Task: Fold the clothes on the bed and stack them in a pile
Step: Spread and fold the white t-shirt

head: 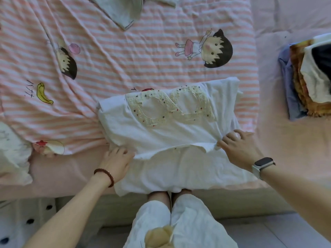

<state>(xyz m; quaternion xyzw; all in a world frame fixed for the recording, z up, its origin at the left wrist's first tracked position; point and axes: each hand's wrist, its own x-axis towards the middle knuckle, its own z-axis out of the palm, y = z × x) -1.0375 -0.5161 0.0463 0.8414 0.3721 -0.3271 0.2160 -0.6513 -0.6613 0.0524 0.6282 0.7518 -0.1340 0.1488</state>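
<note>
Fingers (223,143) of the right hand (238,149) pinch the folded edge of a white shirt (161,126) on its right side. The left hand (117,161) curls round the same edge on the left side. The shirt lies half folded at the near side of the bed (286,140), partly on a pink striped blanket (107,59) with cartoon girls on it. A pile of folded clothes (304,83) sits well apart, far right on the bed. A grey-green cloth (123,11) lies at the far side. The left wrist wears a bead bracelet (105,175), the right a watch (262,166)
</note>
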